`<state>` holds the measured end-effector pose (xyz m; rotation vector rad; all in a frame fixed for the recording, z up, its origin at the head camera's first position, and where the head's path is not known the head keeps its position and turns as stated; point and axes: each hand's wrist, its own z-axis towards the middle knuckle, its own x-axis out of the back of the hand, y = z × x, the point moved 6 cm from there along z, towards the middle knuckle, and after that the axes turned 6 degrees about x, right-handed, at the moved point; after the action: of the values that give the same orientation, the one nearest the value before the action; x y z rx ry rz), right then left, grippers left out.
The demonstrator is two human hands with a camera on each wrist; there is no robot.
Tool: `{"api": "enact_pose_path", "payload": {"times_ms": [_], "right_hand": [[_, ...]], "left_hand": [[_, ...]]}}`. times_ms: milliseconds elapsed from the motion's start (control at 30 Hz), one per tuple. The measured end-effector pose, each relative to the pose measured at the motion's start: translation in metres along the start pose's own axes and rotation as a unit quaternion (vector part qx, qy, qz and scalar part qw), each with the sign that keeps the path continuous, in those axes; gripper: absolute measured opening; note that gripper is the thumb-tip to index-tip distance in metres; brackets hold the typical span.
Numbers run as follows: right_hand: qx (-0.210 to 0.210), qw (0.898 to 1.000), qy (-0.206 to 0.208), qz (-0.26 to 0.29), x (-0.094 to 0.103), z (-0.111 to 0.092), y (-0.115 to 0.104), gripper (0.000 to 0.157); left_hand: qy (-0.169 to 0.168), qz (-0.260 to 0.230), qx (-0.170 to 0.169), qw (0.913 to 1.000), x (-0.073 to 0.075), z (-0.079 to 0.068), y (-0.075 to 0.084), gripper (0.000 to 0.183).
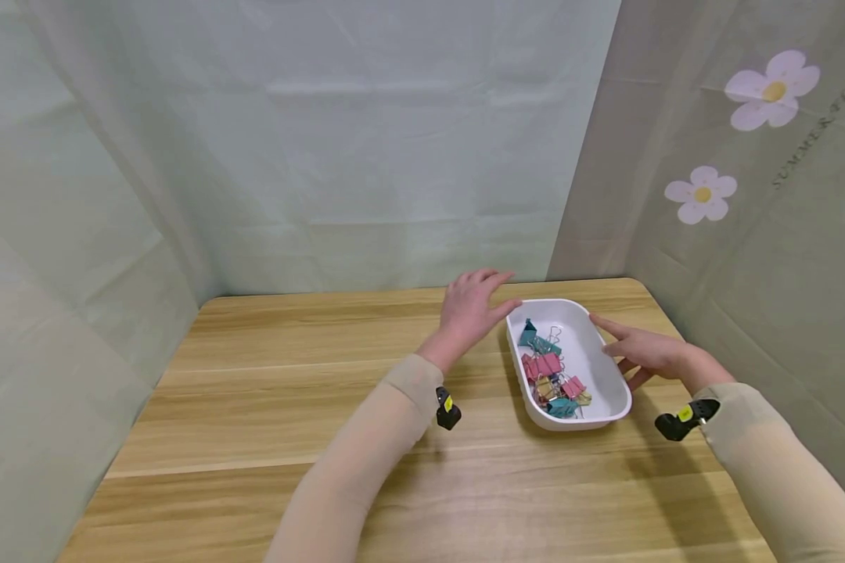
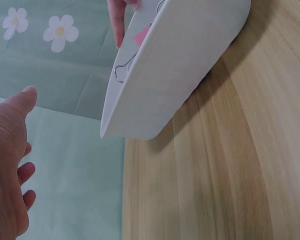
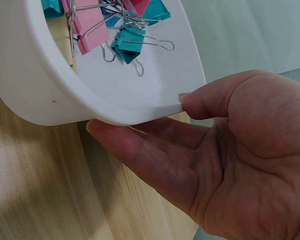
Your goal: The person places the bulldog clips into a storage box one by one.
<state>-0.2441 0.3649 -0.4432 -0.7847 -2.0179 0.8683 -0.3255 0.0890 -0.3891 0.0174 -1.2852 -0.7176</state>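
Note:
A white plastic tray [image 1: 597, 374] at the right of the table holds a pile of binder clips [image 1: 548, 365] in pink, teal, yellow and blue. My right hand [image 1: 648, 353] grips the tray's right side, thumb on the rim and fingers against the outer wall, as the right wrist view shows [image 3: 260, 155]. By the tray's far left corner is my left hand [image 1: 466, 313], fingers extended and holding nothing. A gap separates that hand [image 2: 7, 160] from the tray's wall [image 2: 175, 65] in the left wrist view.
The wooden table [image 1: 267, 422] stretches out to the left and front. A pale green curtain [image 1: 394, 156] hangs behind its far edge, and a flowered curtain [image 1: 760, 258] stands close on the right.

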Motion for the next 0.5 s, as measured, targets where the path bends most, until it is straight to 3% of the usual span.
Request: {"api": "enact_pose_path", "payload": {"times_ms": [200,500], "right_hand": [[0.002,1.000,-0.001,-0.004,0.001,0.001,0.002,0.078],[0.000,1.000,0.001,-0.008,0.003,0.002,0.003,0.079]], "left_hand": [[-0.028,0.012,0.005,0.9995,0.005,-0.003,-0.004,0.070],[-0.038,0.016,0.004,0.9991,0.015,-0.008,-0.015,0.072]]}}
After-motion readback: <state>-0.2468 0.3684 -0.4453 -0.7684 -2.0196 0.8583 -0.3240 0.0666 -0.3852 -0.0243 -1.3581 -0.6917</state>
